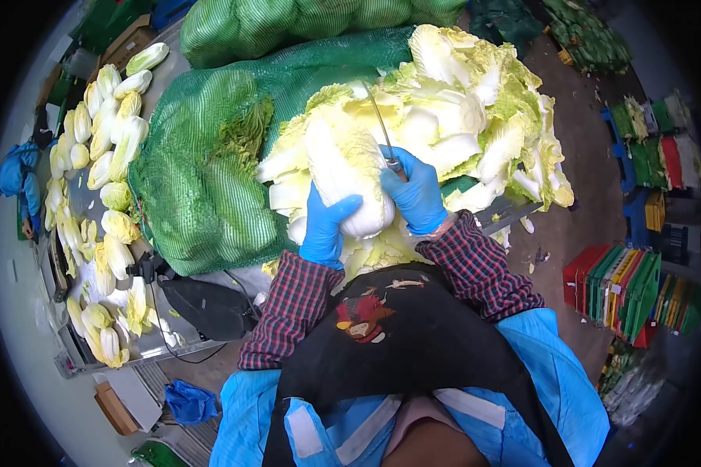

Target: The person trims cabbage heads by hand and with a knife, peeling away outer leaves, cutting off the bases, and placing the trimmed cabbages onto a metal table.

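In the head view a pale napa cabbage [343,175] is held upright in front of my apron. My left hand [325,226], in a blue glove, is wrapped round its lower left side. My right hand [414,189], gloved the same, grips the dark handle of a knife [378,117] and rests against the cabbage's right side. The thin blade points up and away, above the loose leaves. Cut cabbage leaves [452,109] lie heaped behind and to the right of both hands.
A green mesh sack [202,171] full of cabbages stands left, another sack [319,23] behind. Trimmed cabbages [105,156] cover a metal table at far left. Stacked folded crates [611,288] sit on the right floor. Another person's blue sleeve [17,171] shows at the left edge.
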`<state>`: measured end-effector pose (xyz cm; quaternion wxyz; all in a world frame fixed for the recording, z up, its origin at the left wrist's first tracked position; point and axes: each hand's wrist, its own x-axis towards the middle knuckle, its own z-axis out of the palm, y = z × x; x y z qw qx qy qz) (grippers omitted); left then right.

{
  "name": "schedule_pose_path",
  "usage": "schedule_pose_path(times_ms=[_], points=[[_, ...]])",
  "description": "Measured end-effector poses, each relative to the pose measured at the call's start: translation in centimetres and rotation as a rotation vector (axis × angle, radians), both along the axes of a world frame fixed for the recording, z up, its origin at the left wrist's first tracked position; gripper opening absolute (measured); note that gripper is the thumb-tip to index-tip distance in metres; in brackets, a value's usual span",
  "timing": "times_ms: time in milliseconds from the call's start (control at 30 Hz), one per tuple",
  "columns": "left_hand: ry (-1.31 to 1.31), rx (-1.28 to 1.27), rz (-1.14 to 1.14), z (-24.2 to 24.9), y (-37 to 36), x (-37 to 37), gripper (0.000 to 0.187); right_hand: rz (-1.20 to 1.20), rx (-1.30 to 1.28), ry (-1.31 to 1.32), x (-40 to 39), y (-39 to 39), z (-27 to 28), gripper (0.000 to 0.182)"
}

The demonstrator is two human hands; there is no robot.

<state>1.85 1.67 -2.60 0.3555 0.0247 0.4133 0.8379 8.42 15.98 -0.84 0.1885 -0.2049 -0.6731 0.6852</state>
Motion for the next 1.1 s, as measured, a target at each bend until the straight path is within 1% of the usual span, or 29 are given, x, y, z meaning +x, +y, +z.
schedule_pose_path(times_ms=[33, 67, 133, 167, 200, 233, 267, 300, 333, 367, 400, 467, 533, 567, 600, 633, 667, 700, 767, 800, 833, 867, 900, 933, 967, 1000, 1033, 1067, 1100], points=[[0.000, 0.001, 0.001, -0.2, 0.0, -0.1, 0.081, -0.021, -0.052, 0.027, -0.1, -0.1, 0.1, 0.035], [0.005, 0.005, -0.007, -0.4, -0.1, -0.1, 0.080, -0.019, -0.051, 0.026, -0.1, 0.0, -0.4, 0.035], [0.010, 0.011, -0.015, -0.9, -0.3, 0.1, 0.079, -0.048, 0.061, 0.004, -0.1, 0.4, -2.4, 0.035], [-0.128, 0.100, 0.006, -1.3, -0.6, 0.4, 0.079, -0.047, 0.061, 0.003, 0.1, 0.9, -3.5, 0.035], [-0.265, 0.190, 0.026, -1.5, -0.8, 0.6, 0.080, -0.050, -0.040, -0.087, 0.4, 1.6, -4.7, 0.034], [-0.265, 0.190, 0.026, -1.6, -0.9, 0.7, 0.080, -0.052, -0.140, -0.178, 0.6, 2.2, -5.0, 0.033], [-0.276, 0.252, 0.016, -1.6, -1.0, 0.7, 0.079, -0.047, -0.140, -0.178, 0.5, 2.6, -5.3, 0.033], [-0.284, 0.317, 0.010, -1.6, -1.0, 0.7, 0.077, -0.060, -0.045, -0.221, 0.2, 2.9, -5.2, 0.033], [-0.284, 0.317, 0.023, -1.6, -1.1, 0.7, 0.077, -0.072, 0.048, -0.266, 0.1, 2.9, -4.1, 0.033], [-0.300, 0.263, 0.021, -1.4, -1.1, 0.0, 0.075, -0.145, -0.003, -0.285, 0.0, 4.7, -1.9, 0.033], [-0.324, 0.211, 0.014, -1.3, -0.8, -0.5, 0.073, -0.144, 0.080, -0.207, 0.0, 5.6, -0.2, 0.040], [-0.318, 0.256, 0.025, -0.8, -0.2, -1.3, 0.074, -0.095, 0.075, -0.054, -0.3, 5.2, 1.9, 0.054], [-0.326, 0.303, 0.027, 0.1, 0.1, -1.2, 0.075, 0.072, -0.005, 0.055, -0.3, 3.2, 2.8, 0.066], [-0.165, 0.144, -0.015, 0.7, 0.1, -1.0, 0.079, 0.088, 0.031, 0.010, 0.0, 2.6, 1.5, 0.072], [0.001, -0.013, -0.055, 1.0, 0.3, -1.0, 0.084, 0.079, 0.014, -0.030, -0.1, 2.7, 1.3, 0.071], [0.078, -0.064, -0.056, 0.6, 0.5, -0.9, 0.090, 0.084, -0.184, 0.015, -0.2, 2.8, 1.0, 0.070], [0.077, -0.063, -0.053, 0.4, 0.8, -0.9, 0.090, 0.091, -0.383, 0.062, -0.4, 2.9, 0.8, 0.069], [0.108, -0.047, -0.056, 0.4, 1.1, -0.9, 0.092, 0.093, -0.384, 0.063, -0.2, 2.7, 1.4, 0.069], [0.140, -0.034, -0.059, 0.4, 1.4, -0.5, 0.095, 0.070, -0.230, -0.128, 0.5, 2.1, 3.2, 0.066], [0.158, -0.025, -0.032, 0.4, 1.6, -0.3, 0.099, 0.068, -0.231, -0.127, 0.5, 1.9, 3.2, 0.066], [0.176, -0.015, -0.006, 0.3, 1.8, -0.1, 0.103, 0.067, -0.275, -0.067, 0.5, 1.8, 3.1, 0.065], [0.175, -0.017, -0.009, 0.4, 1.9, 0.0, 0.103, 0.066, -0.320, -0.008, 0.6, 1.6, 3.0, 0.063], [0.200, -0.060, -0.020, 0.4, 2.0, 0.2, 0.108, 0.064, -0.326, -0.012, 0.7, 1.6, 2.8, 0.063], [0.226, -0.103, -0.031, 0.4, 1.9, 0.2, 0.113, 0.068, -0.314, -0.039, 0.6, 1.8, 2.7, 0.062], [0.228, -0.103, -0.032, -0.1, 2.0, 0.1, 0.113, 0.074, -0.297, -0.062, 0.5, 1.9, 2.7, 0.061], [0.290, -0.118, -0.015, -0.7, 2.1, -0.1, 0.115, 0.073, -0.295, -0.059, 0.5, 2.0, 2.7, 0.061], [0.351, -0.133, 0.002, -1.2, 2.2, -0.1, 0.117, 0.069, -0.220, -0.109, 0.6, 2.1, 2.6, 0.061], [0.350, -0.132, 0.001, -1.6, 2.2, -0.1, 0.117, 0.065, -0.145, -0.160, 0.7, 2.1, 2.4, 0.061], [0.366, -0.105, 0.001, -1.3, 2.2, -0.1, 0.117, 0.065, -0.145, -0.161, 0.7, 2.3, 1.9, 0.061]])
